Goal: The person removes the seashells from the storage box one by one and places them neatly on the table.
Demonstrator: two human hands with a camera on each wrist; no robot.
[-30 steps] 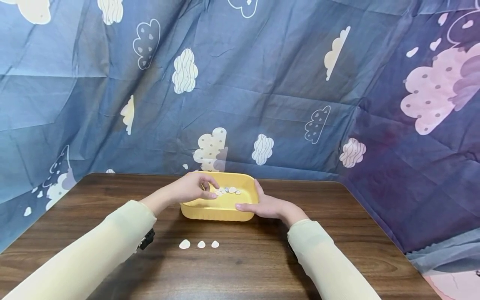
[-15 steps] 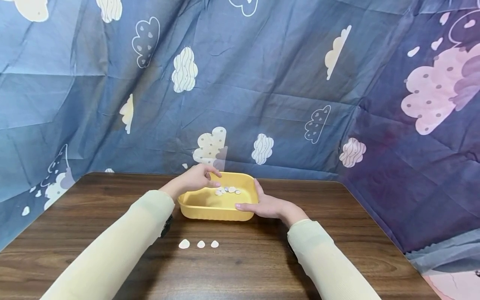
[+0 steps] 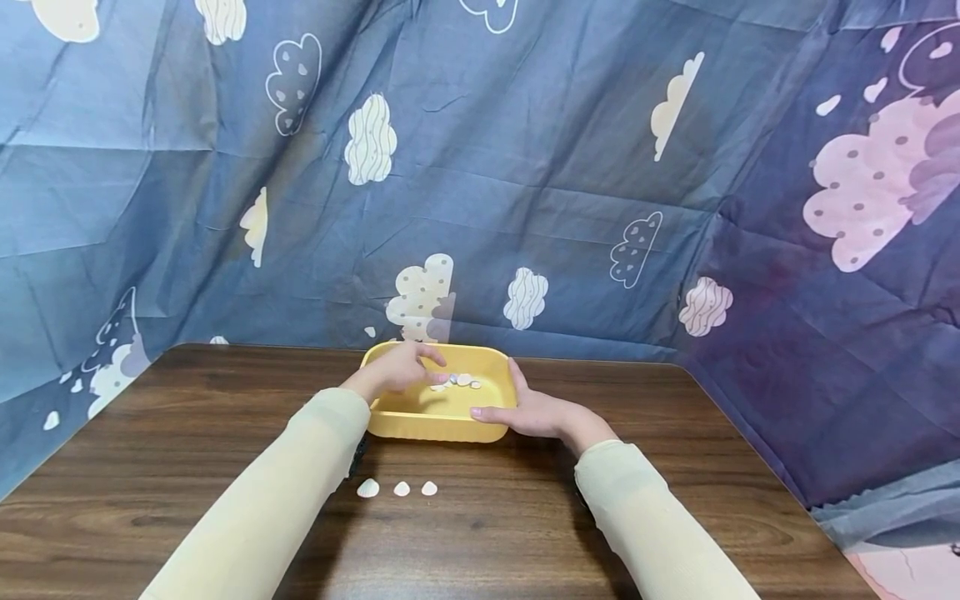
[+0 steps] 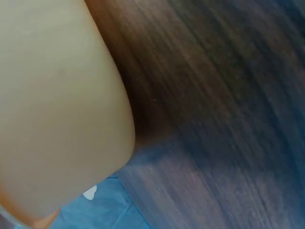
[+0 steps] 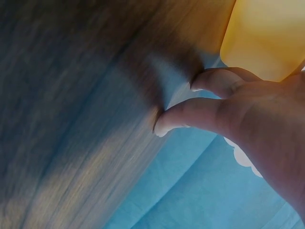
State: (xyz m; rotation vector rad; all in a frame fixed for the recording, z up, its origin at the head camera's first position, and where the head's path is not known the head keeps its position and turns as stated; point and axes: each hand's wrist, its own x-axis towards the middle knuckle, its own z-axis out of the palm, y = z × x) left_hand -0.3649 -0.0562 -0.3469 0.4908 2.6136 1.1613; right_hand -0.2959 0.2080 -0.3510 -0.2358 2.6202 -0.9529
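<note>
And here's the left hand point(image 3: 401, 367), reaching in over the left half of the yellow tub point(image 3: 438, 429)! Its index finger is stretched out, the thumb sits lower, and there's a plain gap between the two; the fingers look relaxed and released, with no visible grip on anything. The thumb tip is right at the left end of the small shells point(image 3: 464, 380) on the tub's floor, though whether it touches one I can't tell.

Over to the tub's right end, and the right hand point(image 3: 534, 412) has hold of it: thumb laid over the near rim, the other fingers along the outside of the right wall, grasping the tub at that corner. The right wrist view adds two fingers pointing past the tub's wall, tips down close to the table point(image 3: 697, 450).

Now look in front of the tub, on the person's side: three white shells in a neat row! The large shell point(image 3: 367, 488) is at the left, with ribs showing, then the middle shell point(image 3: 402, 489), then the right-hand shell point(image 3: 429, 488), all a little apart from one another. The pale left sleeve point(image 3: 285, 483) slants up to the tub's left end, passing near that large shell, while the right sleeve point(image 3: 652, 508) comes in from the tub's right. Behind the tub, a blue curtain point(image 3: 480, 183) with cloud prints rises past the table's far edge.
</note>
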